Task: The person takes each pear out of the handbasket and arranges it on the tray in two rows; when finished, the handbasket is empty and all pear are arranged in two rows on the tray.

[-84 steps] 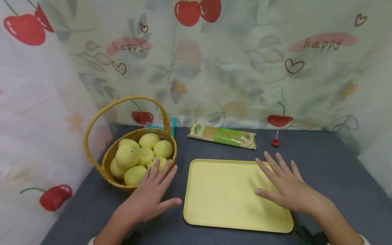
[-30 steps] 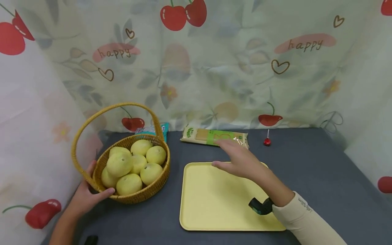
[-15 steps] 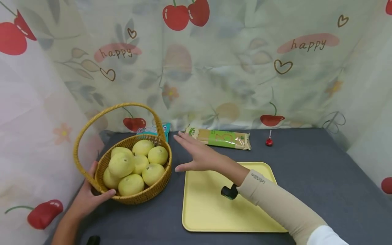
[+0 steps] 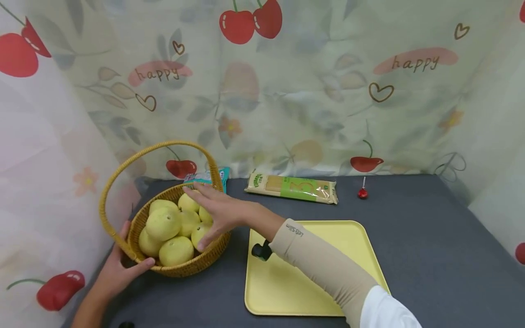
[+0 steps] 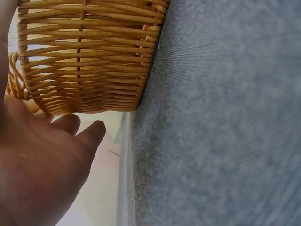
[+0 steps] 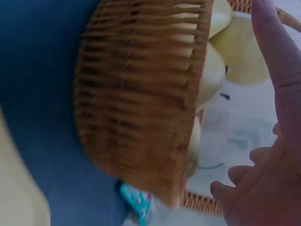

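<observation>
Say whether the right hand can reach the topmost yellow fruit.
Likely yes: the right hand is spread over the right side of the basket, nothing covers the topmost fruit, and in the head view the handle does not cross in front of it.

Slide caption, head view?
Left hand holds a handled wicker basket of pale-yellow fruit; right hand hovers, open, over it.

Head cam's above and behind the left grip (image 4: 116, 271) and right grip (image 4: 223, 212), facing forward and down, farthest back of the three. Left wrist cam is super close and low, rolled sideways, looking past its grip along the basket (image 5: 94, 52) wall, with tabletop (image 5: 225, 117) filling the right half. Right wrist one's close too, rolled the opposite way, basket side-on next to its grip. All three share the basket; head and right wrist also both catch the teal packet (image 6: 136, 200) beyond the right grip.
</observation>
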Tool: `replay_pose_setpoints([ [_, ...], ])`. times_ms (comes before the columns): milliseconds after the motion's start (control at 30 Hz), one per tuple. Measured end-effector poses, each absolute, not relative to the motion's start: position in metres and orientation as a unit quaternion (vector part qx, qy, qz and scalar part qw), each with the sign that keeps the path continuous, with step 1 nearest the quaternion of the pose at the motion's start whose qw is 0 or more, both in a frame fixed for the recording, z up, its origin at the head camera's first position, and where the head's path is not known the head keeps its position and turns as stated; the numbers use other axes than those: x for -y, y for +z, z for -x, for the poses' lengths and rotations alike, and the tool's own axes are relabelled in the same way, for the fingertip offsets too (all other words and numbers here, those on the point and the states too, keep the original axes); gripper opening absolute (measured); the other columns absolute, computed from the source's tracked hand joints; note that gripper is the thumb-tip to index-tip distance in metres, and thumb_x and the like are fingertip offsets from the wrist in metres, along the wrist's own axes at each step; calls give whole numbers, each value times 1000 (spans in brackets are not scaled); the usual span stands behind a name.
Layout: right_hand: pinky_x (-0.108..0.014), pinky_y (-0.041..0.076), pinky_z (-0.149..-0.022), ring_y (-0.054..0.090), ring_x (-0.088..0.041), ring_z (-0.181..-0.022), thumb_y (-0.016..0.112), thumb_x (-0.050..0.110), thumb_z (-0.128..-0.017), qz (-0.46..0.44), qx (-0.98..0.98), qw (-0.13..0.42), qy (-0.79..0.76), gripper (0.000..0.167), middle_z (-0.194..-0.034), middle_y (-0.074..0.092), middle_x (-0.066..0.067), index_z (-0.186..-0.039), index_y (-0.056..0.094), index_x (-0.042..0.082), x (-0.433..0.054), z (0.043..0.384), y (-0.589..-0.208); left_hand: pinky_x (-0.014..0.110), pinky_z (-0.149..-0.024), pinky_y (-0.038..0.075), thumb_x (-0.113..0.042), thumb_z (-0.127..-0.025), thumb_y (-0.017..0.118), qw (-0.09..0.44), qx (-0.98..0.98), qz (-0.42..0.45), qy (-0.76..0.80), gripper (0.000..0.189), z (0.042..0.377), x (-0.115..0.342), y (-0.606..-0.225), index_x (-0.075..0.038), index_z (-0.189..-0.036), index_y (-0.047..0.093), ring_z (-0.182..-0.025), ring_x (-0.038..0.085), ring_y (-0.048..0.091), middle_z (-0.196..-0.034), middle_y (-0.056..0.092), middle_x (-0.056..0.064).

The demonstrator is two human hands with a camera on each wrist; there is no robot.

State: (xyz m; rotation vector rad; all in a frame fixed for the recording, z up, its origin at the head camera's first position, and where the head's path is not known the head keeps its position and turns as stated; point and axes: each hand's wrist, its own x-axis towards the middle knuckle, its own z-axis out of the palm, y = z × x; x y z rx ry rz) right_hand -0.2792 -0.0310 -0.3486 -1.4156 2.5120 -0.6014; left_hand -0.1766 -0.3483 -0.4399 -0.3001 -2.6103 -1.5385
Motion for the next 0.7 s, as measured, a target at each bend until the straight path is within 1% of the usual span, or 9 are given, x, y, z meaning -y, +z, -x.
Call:
replay_pose_setpoints([
  [33,-43,7,-119,-12,-22,-150,83,59,-74,481,-845,102,-210,133,-166,-16,-4,-161,-11,25,39,279,-349,4,-92,25,-4,-93,70,49,857,97,-504,108,176,349,-440,-24,-161,-11,-142,39,14,-164,-4,22],
  [100,-41,9,-119,-12,-20,-150,82,56,-76,486,-836,110,-229,129,-166,-16,-3,-161,-10,26,53,279,-350,5,-89,30,-6,-94,70,47,860,94,-499,107,174,350,-440,-25,-161,-12,-141,34,21,-164,-1,24],
  [167,-38,11,-119,-11,-16,-150,82,53,-79,485,-828,119,-253,125,-166,-14,-3,-162,-8,26,63,278,-353,6,-87,33,-8,-95,69,47,864,92,-494,106,174,350,-440,-24,-161,-12,-138,22,28,-163,1,26],
  [267,-33,14,-118,-8,-10,-149,80,51,-82,483,-821,123,-279,119,-167,-9,-4,-162,-4,25,76,276,-360,8,-86,37,-9,-95,69,47,865,97,-491,105,175,349,-440,-23,-161,-12,-126,2,34,-162,4,27],
  [333,-31,16,-117,-4,-9,-149,78,51,-83,477,-823,117,-285,116,-167,-5,-5,-163,-1,25,83,275,-365,8,-85,39,-7,-95,69,50,861,102,-495,105,177,348,-440,-22,-161,-11,-121,-5,34,-162,4,28],
  [400,-29,18,-116,0,-10,-149,78,51,-83,476,-824,104,-289,113,-168,2,-6,-163,3,24,89,274,-370,9,-84,40,-5,-95,68,52,857,107,-501,105,177,347,-441,-21,-161,-11,-118,-8,35,-162,4,28],
  [500,-25,22,-114,15,-8,-148,77,49,-84,478,-819,87,-305,106,-165,17,-1,-163,13,21,94,274,-374,9,-85,40,-5,-94,68,52,854,109,-505,105,176,347,-442,-21,-161,-11,-119,-9,34,-162,3,28],
  [600,-20,28,-109,31,-5,-140,77,47,-87,481,-811,71,-325,96,-158,33,4,-161,24,18,97,276,-377,9,-86,40,-6,-95,68,52,854,109,-505,104,174,348,-442,-22,-161,-11,-119,-9,34,-162,2,27],
  [700,-18,34,-104,41,-3,-132,75,48,-87,466,-814,62,-341,89,-152,41,8,-159,30,21,97,275,-379,9,-86,40,-7,-95,68,53,856,107,-504,104,173,349,-442,-23,-162,-10,-118,-9,35,-162,5,28],
])
